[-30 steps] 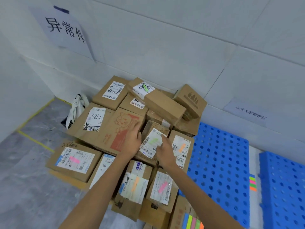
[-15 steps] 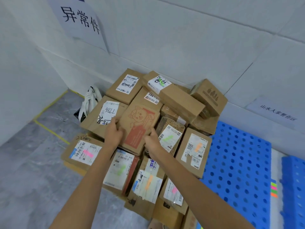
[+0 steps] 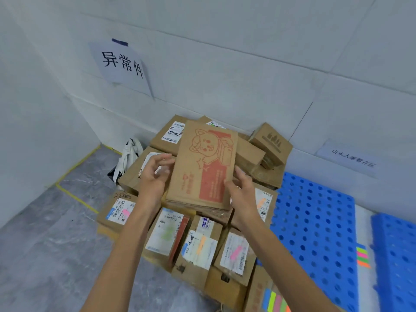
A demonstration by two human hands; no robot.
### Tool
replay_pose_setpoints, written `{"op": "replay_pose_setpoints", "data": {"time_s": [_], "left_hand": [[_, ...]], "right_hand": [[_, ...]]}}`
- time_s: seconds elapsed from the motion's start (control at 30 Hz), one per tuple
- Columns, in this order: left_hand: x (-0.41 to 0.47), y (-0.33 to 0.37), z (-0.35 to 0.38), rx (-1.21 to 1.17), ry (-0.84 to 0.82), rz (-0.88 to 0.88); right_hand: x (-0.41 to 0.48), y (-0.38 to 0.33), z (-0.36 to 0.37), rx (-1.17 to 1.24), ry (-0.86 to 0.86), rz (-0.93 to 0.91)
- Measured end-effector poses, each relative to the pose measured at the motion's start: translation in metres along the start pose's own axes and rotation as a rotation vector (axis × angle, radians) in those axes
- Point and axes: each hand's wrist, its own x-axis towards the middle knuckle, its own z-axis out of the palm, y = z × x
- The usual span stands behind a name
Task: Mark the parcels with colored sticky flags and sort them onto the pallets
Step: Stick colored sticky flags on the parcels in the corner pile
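Observation:
I hold a flat cardboard parcel with a red cartoon print [image 3: 202, 167] tilted up above a pile of parcels [image 3: 200, 246] in the corner. My left hand [image 3: 153, 179] curls its fingers round the parcel's left edge. My right hand [image 3: 242, 194] grips its lower right edge. No flag shows on the printed face of the held parcel. Several parcels in the pile carry pink, orange or green flags on their labels. A pad of colored sticky flags [image 3: 362, 257] lies between a blue pallet [image 3: 315, 217] and a second blue pallet [image 3: 396, 255].
Another strip of colored flags [image 3: 275, 302] sits on a box at the bottom edge. A black-and-white bag [image 3: 128, 158] lies left of the pile. Yellow tape [image 3: 76, 197] marks the grey floor. Paper signs [image 3: 122, 64] hang on the white walls.
Both hands left the small labelled parcel, took the cartoon-print parcel by its sides and lifted it off the pile, tilting it upright. The view swung left.

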Motion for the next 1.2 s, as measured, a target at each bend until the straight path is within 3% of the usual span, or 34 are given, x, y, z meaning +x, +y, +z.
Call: {"op": "replay_pose_setpoints", "data": {"time_s": [0.17,0.23,0.3,0.4,0.47,0.7,0.87,0.93,1.03,1.1,1.2], "left_hand": [[-0.043,0.004,0.044,-0.186,-0.176,-0.026],[-0.059,-0.001,0.064,-0.132,-0.283,-0.045],[-0.073,-0.006,0.084,-0.093,-0.377,-0.158],[-0.099,-0.012,0.118,-0.221,-0.603,-0.413],[-0.118,-0.013,0.139,-0.232,-0.716,-0.456],[-0.176,-0.012,0.205,-0.15,-0.732,-0.354],[-0.209,-0.022,0.228,0.087,-0.882,-0.164],[-0.218,-0.026,0.231,0.18,-0.93,-0.067],[-0.224,-0.035,0.236,0.375,-0.943,0.125],[-0.223,-0.045,0.236,0.499,-0.976,0.078],[-0.229,-0.061,0.229,0.452,-1.031,-0.325]], "right_hand": [[-0.049,-0.018,-0.061,-0.031,0.165,-0.209],[-0.065,-0.025,-0.088,-0.048,0.216,-0.261],[-0.078,-0.031,-0.118,-0.065,0.264,-0.308],[-0.101,-0.03,-0.163,-0.078,0.282,-0.304],[-0.118,-0.022,-0.194,-0.11,0.321,-0.282],[-0.16,0.016,-0.246,-0.468,0.305,-0.182],[-0.185,0.021,-0.263,0.016,0.307,-0.103],[-0.195,0.026,-0.283,0.129,0.364,-0.042],[-0.202,0.048,-0.31,0.236,0.303,0.057],[-0.207,0.062,-0.318,0.25,0.263,0.096],[-0.215,0.079,-0.323,0.225,0.195,0.151]]}}
